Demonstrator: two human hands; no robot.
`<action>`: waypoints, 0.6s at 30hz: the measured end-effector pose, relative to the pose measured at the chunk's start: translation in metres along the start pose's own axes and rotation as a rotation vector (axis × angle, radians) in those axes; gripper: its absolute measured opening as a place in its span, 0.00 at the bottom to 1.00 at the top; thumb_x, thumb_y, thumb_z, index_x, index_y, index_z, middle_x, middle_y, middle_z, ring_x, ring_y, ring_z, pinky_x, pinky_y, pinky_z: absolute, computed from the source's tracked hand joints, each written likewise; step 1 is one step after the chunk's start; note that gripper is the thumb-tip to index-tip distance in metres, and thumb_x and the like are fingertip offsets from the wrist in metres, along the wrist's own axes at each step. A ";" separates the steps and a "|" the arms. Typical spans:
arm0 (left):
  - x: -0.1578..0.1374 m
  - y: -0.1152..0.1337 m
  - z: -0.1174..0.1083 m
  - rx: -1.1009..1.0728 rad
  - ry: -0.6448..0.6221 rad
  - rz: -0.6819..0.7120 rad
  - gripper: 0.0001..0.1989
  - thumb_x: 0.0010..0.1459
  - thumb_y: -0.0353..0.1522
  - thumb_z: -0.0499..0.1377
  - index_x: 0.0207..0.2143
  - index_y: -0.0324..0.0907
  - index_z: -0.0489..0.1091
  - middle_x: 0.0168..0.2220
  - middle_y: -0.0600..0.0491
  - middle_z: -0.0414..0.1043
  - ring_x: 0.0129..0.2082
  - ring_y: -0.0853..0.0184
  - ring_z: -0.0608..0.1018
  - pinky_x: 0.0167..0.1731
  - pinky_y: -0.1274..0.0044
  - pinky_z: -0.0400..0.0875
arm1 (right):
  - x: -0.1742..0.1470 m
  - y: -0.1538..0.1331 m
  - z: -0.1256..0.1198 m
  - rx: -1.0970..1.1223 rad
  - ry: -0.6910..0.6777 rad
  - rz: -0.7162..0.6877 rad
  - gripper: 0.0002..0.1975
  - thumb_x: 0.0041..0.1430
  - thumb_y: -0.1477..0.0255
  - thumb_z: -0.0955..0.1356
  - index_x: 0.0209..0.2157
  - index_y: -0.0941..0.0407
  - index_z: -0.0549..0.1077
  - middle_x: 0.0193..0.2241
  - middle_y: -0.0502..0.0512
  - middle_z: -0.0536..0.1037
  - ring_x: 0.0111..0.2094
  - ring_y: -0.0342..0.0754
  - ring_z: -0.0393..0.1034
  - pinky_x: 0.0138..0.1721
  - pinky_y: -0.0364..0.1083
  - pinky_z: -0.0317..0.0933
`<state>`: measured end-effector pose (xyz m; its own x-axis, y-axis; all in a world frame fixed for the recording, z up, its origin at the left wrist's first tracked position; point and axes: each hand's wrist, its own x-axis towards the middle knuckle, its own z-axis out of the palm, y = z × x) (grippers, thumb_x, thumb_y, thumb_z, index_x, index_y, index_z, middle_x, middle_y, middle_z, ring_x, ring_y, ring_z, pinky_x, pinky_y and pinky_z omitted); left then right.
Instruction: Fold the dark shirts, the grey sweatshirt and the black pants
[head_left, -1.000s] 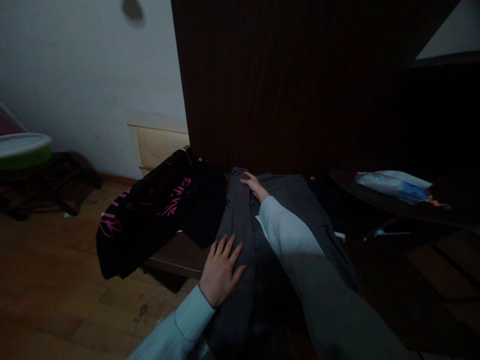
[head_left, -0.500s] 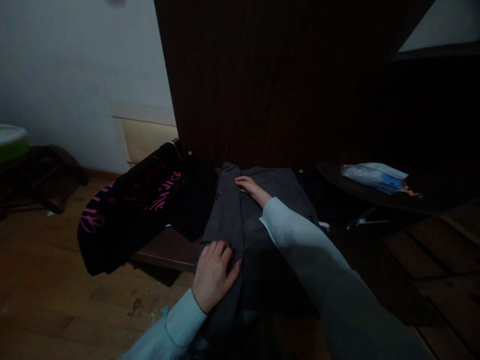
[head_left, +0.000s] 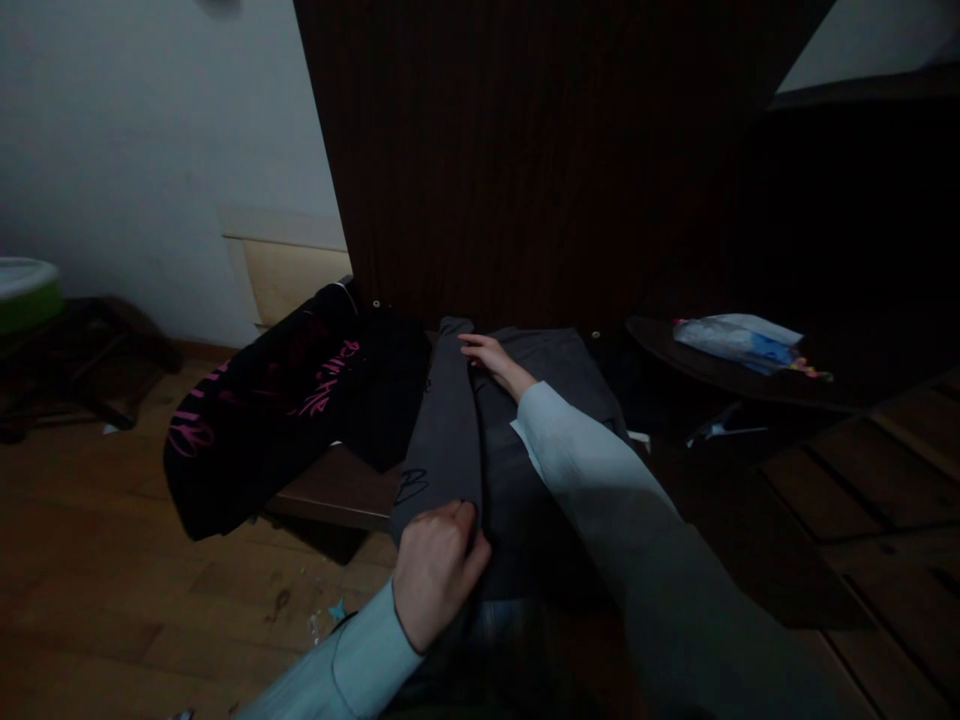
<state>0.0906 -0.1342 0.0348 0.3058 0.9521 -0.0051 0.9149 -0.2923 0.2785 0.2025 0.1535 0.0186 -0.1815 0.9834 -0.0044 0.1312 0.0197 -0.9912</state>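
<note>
A dark grey garment (head_left: 551,350) lies spread on a low brown surface in front of me, with a long strip folded over along its left side. Black lettering shows on that strip. My left hand (head_left: 435,565) is closed on the near end of the strip, fingers curled under and partly hidden. Farther up, my right hand (head_left: 491,358) rests at the strip's far end, its fingers stretched out over the cloth. To the left lies a black garment (head_left: 255,420) with pink writing, draped over the surface's edge.
The brown surface (head_left: 337,490) has a bare strip between the garments. A dark wooden panel (head_left: 540,160) rises behind it. On the right, a plastic packet (head_left: 739,340) lies on a dark rounded seat. A green tub (head_left: 30,295) stands far left above the wooden floor (head_left: 97,560).
My left hand has moved slightly nearer to me and curled closed on the cloth, uncovering black lettering. My right hand stays at the far end, fingers a little lifted. The view has shifted slightly.
</note>
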 end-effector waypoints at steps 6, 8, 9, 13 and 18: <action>0.014 0.025 0.014 -0.028 -0.020 -0.017 0.08 0.55 0.30 0.49 0.34 0.41 0.67 0.28 0.51 0.73 0.29 0.64 0.75 0.24 0.76 0.60 | 0.006 0.009 -0.011 -0.202 0.123 0.092 0.13 0.42 0.85 0.64 0.30 0.59 0.76 0.18 0.49 0.72 0.18 0.38 0.60 0.22 0.39 0.59; 0.018 0.028 0.025 -0.020 -0.055 -0.018 0.09 0.54 0.29 0.49 0.35 0.40 0.67 0.27 0.49 0.74 0.29 0.63 0.76 0.24 0.75 0.60 | 0.004 0.020 -0.012 -0.244 0.127 0.118 0.12 0.40 0.86 0.64 0.25 0.59 0.75 0.16 0.48 0.71 0.18 0.39 0.61 0.23 0.40 0.60; 0.018 0.028 0.028 -0.017 -0.066 -0.014 0.09 0.54 0.28 0.49 0.34 0.39 0.68 0.27 0.48 0.74 0.28 0.62 0.76 0.23 0.75 0.60 | 0.004 0.024 -0.012 -0.247 0.124 0.112 0.12 0.39 0.86 0.64 0.24 0.59 0.75 0.16 0.48 0.71 0.19 0.39 0.61 0.24 0.41 0.61; 0.017 0.024 0.025 -0.005 -0.093 0.018 0.10 0.55 0.28 0.48 0.32 0.39 0.69 0.27 0.46 0.74 0.28 0.61 0.76 0.23 0.75 0.61 | 0.007 0.029 -0.016 -0.249 0.144 0.069 0.13 0.40 0.85 0.65 0.27 0.57 0.75 0.22 0.47 0.73 0.22 0.39 0.63 0.29 0.42 0.63; 0.012 0.015 0.021 0.012 -0.164 0.015 0.11 0.56 0.33 0.49 0.32 0.40 0.69 0.27 0.48 0.74 0.29 0.63 0.76 0.25 0.77 0.62 | 0.009 0.031 -0.021 -0.244 0.135 0.061 0.12 0.39 0.85 0.66 0.27 0.59 0.75 0.22 0.48 0.73 0.22 0.39 0.63 0.30 0.42 0.63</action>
<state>0.1137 -0.1290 0.0186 0.3572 0.9205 -0.1585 0.9129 -0.3081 0.2677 0.2250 0.1666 -0.0091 -0.0370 0.9989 -0.0288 0.3716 -0.0130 -0.9283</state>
